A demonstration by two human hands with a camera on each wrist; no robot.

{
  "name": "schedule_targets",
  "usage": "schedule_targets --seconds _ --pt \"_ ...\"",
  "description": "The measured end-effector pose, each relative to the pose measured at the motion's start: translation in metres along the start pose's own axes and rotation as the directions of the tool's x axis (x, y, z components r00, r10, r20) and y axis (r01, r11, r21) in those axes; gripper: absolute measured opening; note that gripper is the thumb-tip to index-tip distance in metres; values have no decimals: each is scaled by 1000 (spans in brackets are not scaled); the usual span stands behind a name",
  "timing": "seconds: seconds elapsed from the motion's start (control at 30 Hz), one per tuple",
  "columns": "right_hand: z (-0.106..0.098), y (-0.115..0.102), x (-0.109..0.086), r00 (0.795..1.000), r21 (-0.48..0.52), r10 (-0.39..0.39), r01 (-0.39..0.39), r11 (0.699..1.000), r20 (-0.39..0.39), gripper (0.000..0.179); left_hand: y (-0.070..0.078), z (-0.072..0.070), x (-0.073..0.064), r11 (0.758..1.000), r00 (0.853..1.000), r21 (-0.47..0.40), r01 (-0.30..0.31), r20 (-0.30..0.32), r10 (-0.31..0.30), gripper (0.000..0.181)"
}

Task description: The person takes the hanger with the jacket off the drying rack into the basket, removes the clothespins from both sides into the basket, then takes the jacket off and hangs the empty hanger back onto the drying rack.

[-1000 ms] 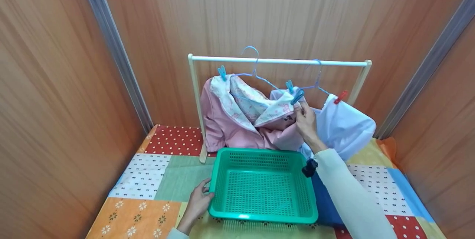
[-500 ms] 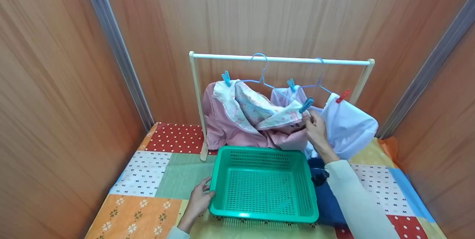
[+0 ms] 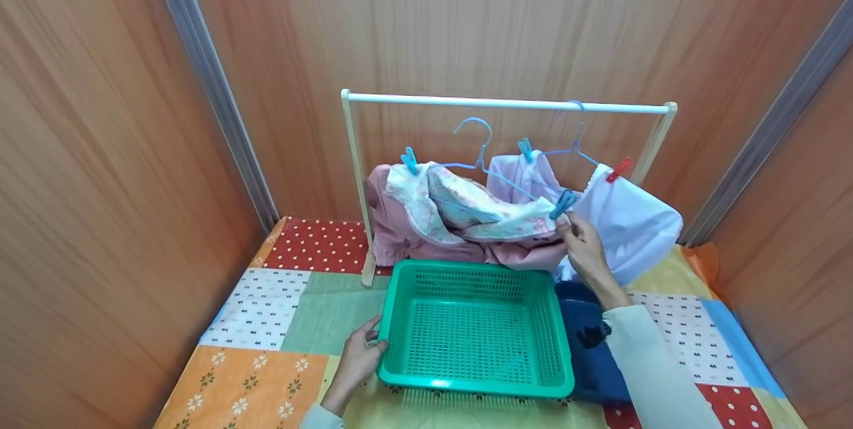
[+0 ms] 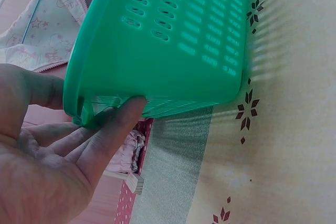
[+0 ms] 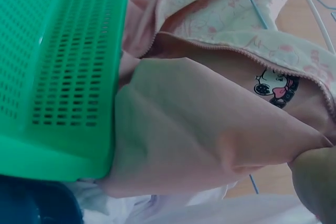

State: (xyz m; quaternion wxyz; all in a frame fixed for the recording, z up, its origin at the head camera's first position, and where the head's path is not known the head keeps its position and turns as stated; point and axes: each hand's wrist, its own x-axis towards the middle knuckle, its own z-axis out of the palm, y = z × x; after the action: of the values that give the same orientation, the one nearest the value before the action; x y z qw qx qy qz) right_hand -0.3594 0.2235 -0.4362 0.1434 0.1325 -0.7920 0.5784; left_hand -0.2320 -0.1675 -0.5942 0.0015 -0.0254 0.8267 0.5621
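Note:
A pink zip jacket (image 3: pixel 400 229) with a white printed lining hangs on a blue wire hanger (image 3: pixel 480 161), and its hook stands below the rack's bar. A light blue clothespin (image 3: pixel 409 160) clips its left shoulder; a darker blue clothespin (image 3: pixel 564 203) clips the right one. My right hand (image 3: pixel 584 246) pinches the jacket's edge just under that darker clothespin. In the right wrist view the jacket (image 5: pixel 178 124) shows a small cartoon print, and part of the right hand (image 5: pixel 317 177). My left hand (image 3: pixel 358 357) grips the left rim of a green basket (image 3: pixel 476 384), its fingers against the outer wall in the left wrist view.
A clothes rack (image 3: pixel 506 103) stands behind the basket. From it hangs a white garment (image 3: pixel 623 229) on another blue hanger, clipped by a red clothespin (image 3: pixel 619 170) and a blue one. A dark blue container (image 3: pixel 593 369) stands right of the basket. Wooden panels enclose the patchwork cloth (image 3: pixel 266 309).
My right hand has moved down and to the right with the jacket. The jacket's hanger has come down, its hook dropping from the bar to below it. The left hand stays on the basket.

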Motion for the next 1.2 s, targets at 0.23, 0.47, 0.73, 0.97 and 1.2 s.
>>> schedule_targets --seconds 0.23,0.47,0.73,0.97,1.2 --pt "-9 22 -10 997 78 43 -49 996 67 32 -1 0 -1 1000 1000 -8 5 0 -5 56" --pt "-12 53 -16 997 143 11 -22 989 78 28 2 0 0 1000 1000 7 0 -16 0 54" --pt "-13 67 -28 985 199 -94 65 978 141 24 5 2 -1 999 999 40 14 -51 -12 53" --pt "-17 76 -35 968 236 -85 27 971 237 24 2 3 0 999 999 44 9 -50 -7 52" --pt "-23 85 -43 945 178 -78 21 984 319 26 2 4 -1 998 998 56 10 -58 -6 51"
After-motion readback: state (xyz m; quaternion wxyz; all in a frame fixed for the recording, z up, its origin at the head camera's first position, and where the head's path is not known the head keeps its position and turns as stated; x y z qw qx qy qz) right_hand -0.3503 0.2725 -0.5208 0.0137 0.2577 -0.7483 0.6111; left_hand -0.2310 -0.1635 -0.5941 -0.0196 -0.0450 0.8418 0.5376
